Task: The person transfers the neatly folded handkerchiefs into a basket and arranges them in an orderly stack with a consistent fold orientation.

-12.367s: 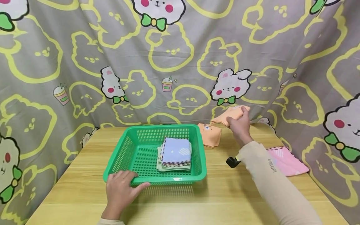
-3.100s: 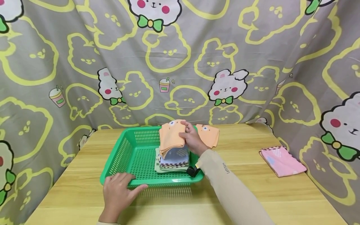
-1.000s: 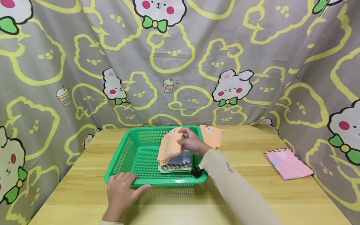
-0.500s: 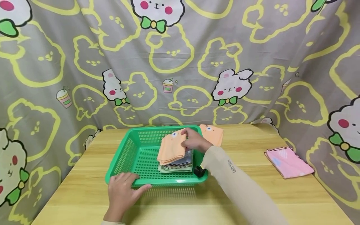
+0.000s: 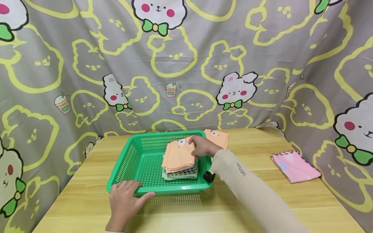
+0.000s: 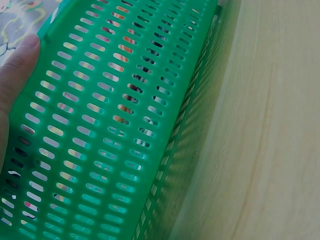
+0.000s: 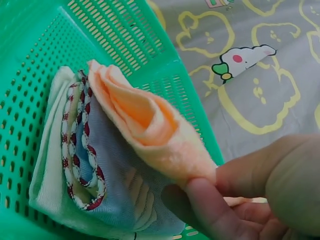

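My left hand (image 5: 125,200) grips the front left rim of a green plastic basket (image 5: 175,189), fingers over the edge. Its thumb (image 6: 20,65) lies along the outside wall in the left wrist view. Inside the basket, at the right, my right hand (image 5: 204,145) pinches the right edge of a folded orange towel (image 5: 178,155) printed with a small face. This towel lies over a stack: a folded blue towel (image 7: 117,150) with a dark red and white braided border, and a pale green one (image 7: 47,170) beneath. The held edge is raised off the blue towel in the right wrist view.
Another folded orange towel (image 5: 220,139) lies behind the basket's right side, partly hidden by my right hand. A folded pink towel (image 5: 295,168) lies at the right of the wooden table (image 5: 247,204). A patterned grey curtain (image 5: 198,38) surrounds the table.
Earlier my right hand held the orange towel above the table at the right. It has brought it into the basket and lowered it onto the stack. The left hand keeps its place.
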Demonstrator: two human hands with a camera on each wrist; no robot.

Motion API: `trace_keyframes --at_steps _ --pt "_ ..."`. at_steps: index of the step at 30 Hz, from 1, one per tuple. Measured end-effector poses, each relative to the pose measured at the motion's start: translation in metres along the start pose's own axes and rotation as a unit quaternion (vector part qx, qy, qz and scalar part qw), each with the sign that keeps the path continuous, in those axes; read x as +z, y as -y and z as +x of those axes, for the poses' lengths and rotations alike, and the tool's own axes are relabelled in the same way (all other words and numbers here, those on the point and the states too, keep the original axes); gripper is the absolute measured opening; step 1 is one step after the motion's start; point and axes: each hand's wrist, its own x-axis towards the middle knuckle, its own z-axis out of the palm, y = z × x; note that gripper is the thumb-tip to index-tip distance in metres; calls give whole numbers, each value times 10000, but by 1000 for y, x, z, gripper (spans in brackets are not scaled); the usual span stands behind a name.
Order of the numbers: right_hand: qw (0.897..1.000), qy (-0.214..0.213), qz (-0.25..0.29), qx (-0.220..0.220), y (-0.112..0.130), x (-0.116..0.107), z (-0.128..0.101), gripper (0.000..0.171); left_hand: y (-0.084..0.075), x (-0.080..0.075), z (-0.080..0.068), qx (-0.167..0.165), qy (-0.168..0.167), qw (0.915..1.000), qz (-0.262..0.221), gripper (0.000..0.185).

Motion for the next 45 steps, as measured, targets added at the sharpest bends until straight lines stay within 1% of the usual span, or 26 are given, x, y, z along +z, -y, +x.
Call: trace_keyframes --at_steps 5,11,17,21,24,26,30,33,38,42,45 --pt "9995 98 -302 58 1 -1 1 40 -1 0 2 17 -47 10000 -35 73" --pt "9982 119 -576 88 0 -1 2 41 -2 0 3 29 -105 9999 -24 75" --pt "9957 212 -892 151 1 -1 -1 52 -3 0 2 62 -64 10000 -16 72" --pt "9901 181 -1387 97 6 -3 -5 56 -2 0 0 94 -74 9999 -45 66" --pt "9842 176 -1763 -40 10 -5 -6 53 -1 0 0 96 -91 9999 -34 63" --pt "9826 233 -1840 -96 12 -5 -6 50 0 -1 0 86 -83 9999 -14 64" --pt "9888 483 -1411 77 10 -4 -6 47 1 -1 0 61 -61 10000 -7 65" --pt "9922 573 -1083 217 8 -2 -6 48 0 -1 0 82 -85 9999 -17 63" --pt "9944 635 -815 228 8 -3 -7 47 -1 0 0 135 -160 9998 -53 62" --pt "9968 638 -441 169 8 -8 -8 45 -1 0 0 144 -184 9997 -60 63" --pt "9982 561 -106 164 8 -13 -10 43 0 -1 0 133 -199 9997 -30 68"
